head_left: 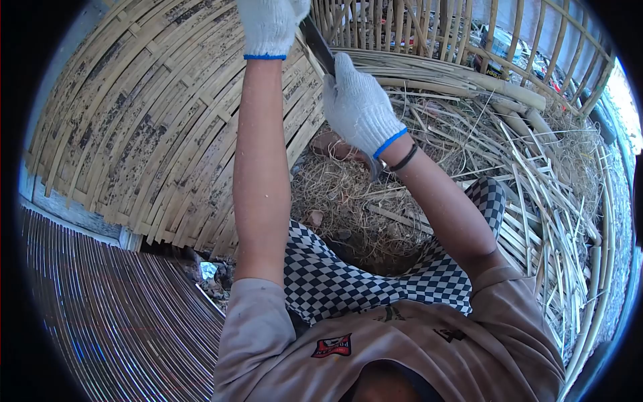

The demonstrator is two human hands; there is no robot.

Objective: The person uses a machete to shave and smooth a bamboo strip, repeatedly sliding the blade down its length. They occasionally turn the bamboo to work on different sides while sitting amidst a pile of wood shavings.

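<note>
Head view: right hand (360, 100) is grasping knife (317, 44), fingers wrapping near end, presumably for control; left hand (268, 27) is sitting beside far end; fingers cropped, can't tell grip.

Woven bamboo panel (154, 127) runs along the ground's left side, dark-stained. Ribbed dark surface (120, 308) at near-left corner, shiny scrap (208, 270) just beside it. Bamboo fence (420, 27) along far edge, colored litter (499, 43) behind. Thick pole (519, 95) at far right. Loose pale strips (546, 231) scattered near right edge.
</note>
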